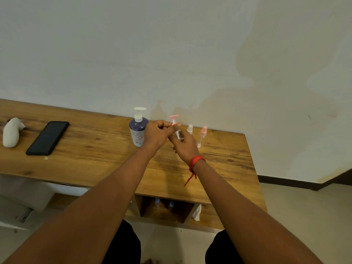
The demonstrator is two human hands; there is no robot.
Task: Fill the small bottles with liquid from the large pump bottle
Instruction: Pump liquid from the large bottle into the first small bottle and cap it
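Right hand (185,144): grip closed round a small clear bottle (180,139), which it mostly hides.
Left hand (158,133): fingers pinch the pink pump top (174,119), stem partly hidden.
Far table (95,149) edge: large pump bottle (138,130), two small bottles (202,137), faint.

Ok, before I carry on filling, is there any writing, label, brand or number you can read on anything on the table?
Nothing can be read.
Large pump bottle: a small white sticker with red marks low on its front, too small and blurred to read; the pale print around it is also unreadable.
Phone: dark screen, no text.
Small bottles and the one in the hands: no writing visible.
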